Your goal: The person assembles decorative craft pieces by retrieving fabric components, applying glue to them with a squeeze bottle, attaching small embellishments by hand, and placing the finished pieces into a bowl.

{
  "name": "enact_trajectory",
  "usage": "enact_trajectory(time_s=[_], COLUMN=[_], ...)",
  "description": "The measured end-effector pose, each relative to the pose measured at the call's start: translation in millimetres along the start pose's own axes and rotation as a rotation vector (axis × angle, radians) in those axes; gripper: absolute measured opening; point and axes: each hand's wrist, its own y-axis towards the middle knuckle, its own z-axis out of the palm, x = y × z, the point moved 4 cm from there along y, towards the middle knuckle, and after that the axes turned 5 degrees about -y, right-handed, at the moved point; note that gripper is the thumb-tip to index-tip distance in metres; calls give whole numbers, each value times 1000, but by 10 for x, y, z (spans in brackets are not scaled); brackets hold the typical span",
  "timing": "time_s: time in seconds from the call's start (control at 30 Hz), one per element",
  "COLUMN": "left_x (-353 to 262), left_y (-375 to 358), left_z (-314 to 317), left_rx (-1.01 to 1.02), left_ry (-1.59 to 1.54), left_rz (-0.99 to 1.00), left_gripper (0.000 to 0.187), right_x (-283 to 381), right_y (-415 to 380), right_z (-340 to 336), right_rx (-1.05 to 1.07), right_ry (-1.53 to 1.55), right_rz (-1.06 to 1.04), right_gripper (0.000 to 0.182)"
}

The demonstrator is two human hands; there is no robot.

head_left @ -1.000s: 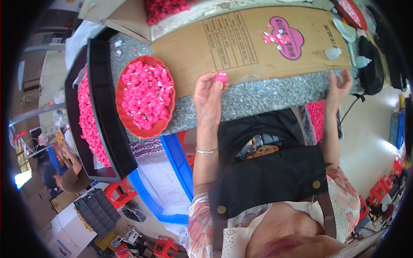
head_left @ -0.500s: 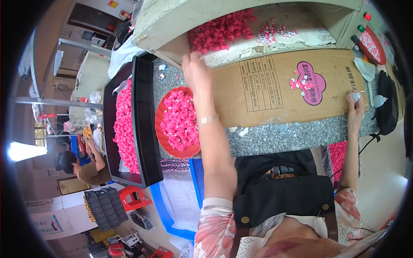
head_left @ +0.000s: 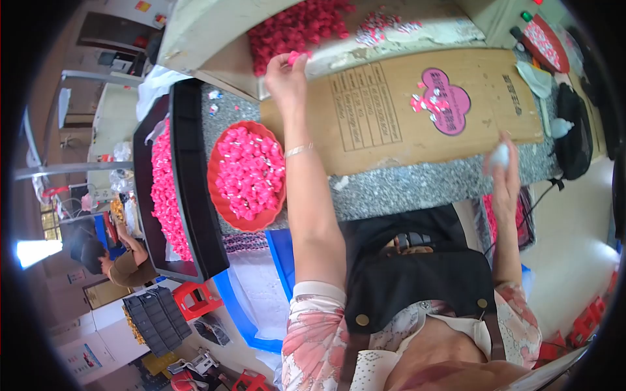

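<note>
My left hand (head_left: 287,81) is at the edge of the shelf opening, its fingers pinched on a small pink piece (head_left: 295,57). Behind it, inside the shelf, lies a heap of pink pieces (head_left: 297,26). A red scalloped bowl (head_left: 246,223) full of pink pieces stands beside my left forearm. My right hand (head_left: 506,186) is near the counter's front edge, its fingers around a small whitish rounded object (head_left: 500,156). Between the hands lies a flat cardboard sheet (head_left: 391,124); a few pink and white pieces (head_left: 430,103) rest on its printed pink shape.
A black bin (head_left: 212,241) of pink pieces stands left of the bowl. Small wrapped pieces (head_left: 372,27) lie in the shelf. At the right are another red bowl (head_left: 554,55), a white scoop-like item (head_left: 536,79) and a black bag (head_left: 577,146). A co-worker (head_left: 124,260) is far left.
My left hand has moved up to the shelf opening, and a pink piece now shows in its fingers. My right hand has drawn back toward my body with the whitish object. The view has shifted.
</note>
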Motion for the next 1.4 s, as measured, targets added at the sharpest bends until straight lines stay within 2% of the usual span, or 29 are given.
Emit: enact_trajectory(time_s=[0.07, 0.13, 0.2, 0.3, 0.4, 0.5, 0.6, 1.4], left_x=[-104, -174, -97, -93, -76, -99, -164, -327], left_y=[-575, -1180, -1652, -2080, -2241, -2250, -2218, -2232], left_z=[100, 175, 163, 104, 18, -50, -81, -65], left_rx=[168, 314, 357, 449, 432, 440, 463, 502], left_ry=[-327, -506, -623, -825, -821, -763, -717, -605], left_rz=[-212, -384, -483, -514, -481, -385, -286, -175], left_gripper=[19, 20, 18, 18, 19, 18, 17, 18], right_x=[238, 369, 436, 591, 720, 852, 927, 904], right_y=[63, 67, 63, 119, 140, 82, 19, 2], right_z=[151, 229, 297, 485, 544, 551, 592, 664], right_rx=[125, 181, 193, 251, 285, 254, 249, 294], right_ry=[53, 43, 7, 325, 264, 44, -80, -142], right_rz=[-59, -124, -162, -213, -398, -544, -609, -613], right_gripper=[39, 36, 35, 36, 30, 28, 29, 27])
